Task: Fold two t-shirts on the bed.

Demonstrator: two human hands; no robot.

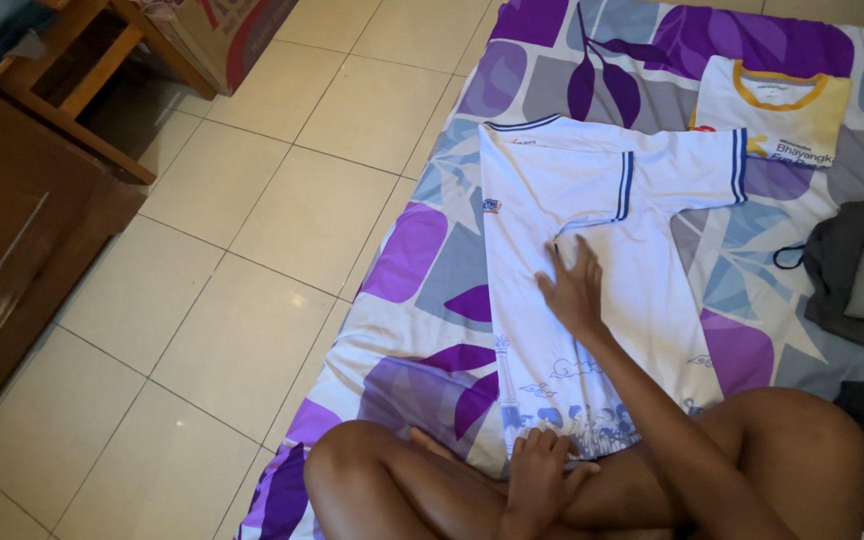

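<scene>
A white jersey (592,300) with blue trim is spread flat on a purple, grey and white patterned sheet (412,260) in the centre of the frame. One sleeve has been folded across its chest.

The hand at the middle of the frame, taken as the right hand (574,290), is laid flat and open on the jersey's front, fingers stretched and slightly spread; nothing is grasped. The arms appear crossed, so the sides cannot be told with certainty. The left hand (537,478), at the lower centre, is curled over the jersey's bottom hem, and the hem seems pinched loosely, though the fingertips are hard to make out.

A small blue badge is seen on the jersey's chest, and a faint blue line drawing runs along its lower edge.

At the upper right, a folded white shirt with a yellow collar (774,115) lies on the sheet. Dark and grey clothes (852,270) are cut off by the right edge. At the upper left, a cardboard box (232,35) with red print is partly cropped, beside wooden furniture (32,200).
</scene>
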